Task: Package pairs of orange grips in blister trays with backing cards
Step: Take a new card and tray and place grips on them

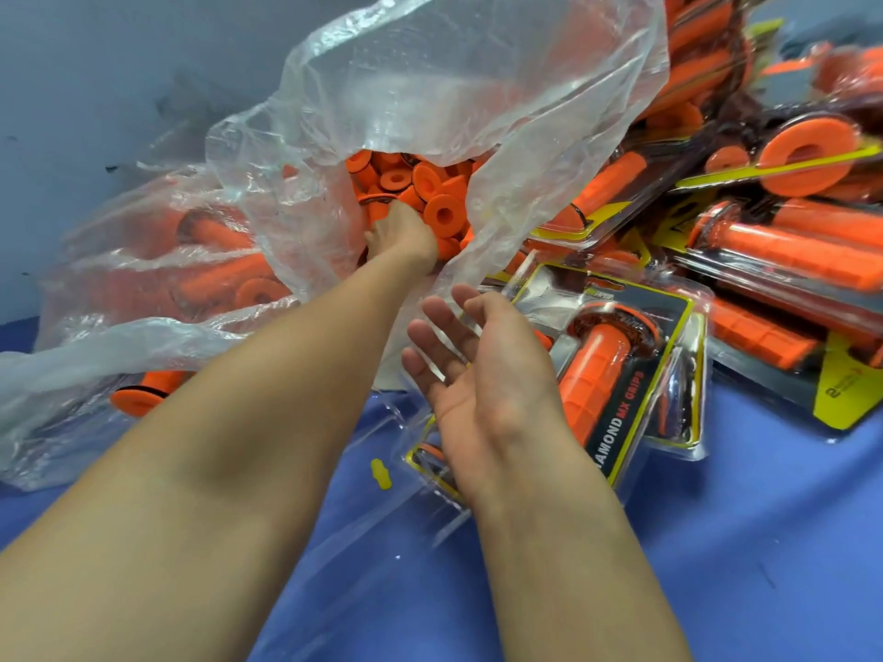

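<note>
the left hand [401, 234] reaches deep into the mouth of a big clear plastic bag [430, 88] at about 12 o'clock, its fingers buried among the loose orange grips [430, 193] heaped there; whether they have closed on one cannot be told, since the fingertips are hidden. many of those grips show their round flanged ends toward the camera, so their long axes point roughly out of the bag toward 6 o'clock.

the right hand [478, 375] hovers near centre, palm turned toward 9 o'clock, fingers straight and slightly spread, holding nothing. it is well apart from the left hand and sits over a clear blister tray [635, 375] with a black-and-yellow backing card [616, 422]. one orange grip [592, 379] lies in that tray, its long axis running from about 7 o'clock to 1 o'clock, the flanged end at the 1 o'clock end.

a pile of finished packs [774, 250] fills the 2 to 3 o'clock area, their grips lying at mixed angles. another loose grip [143, 396] pokes out from under the bag at 9 o'clock, flange toward 8 o'clock. a small yellow scrap [381, 473] rests on the blue table cover [740, 542] just at 8 o'clock of the tray.
</note>
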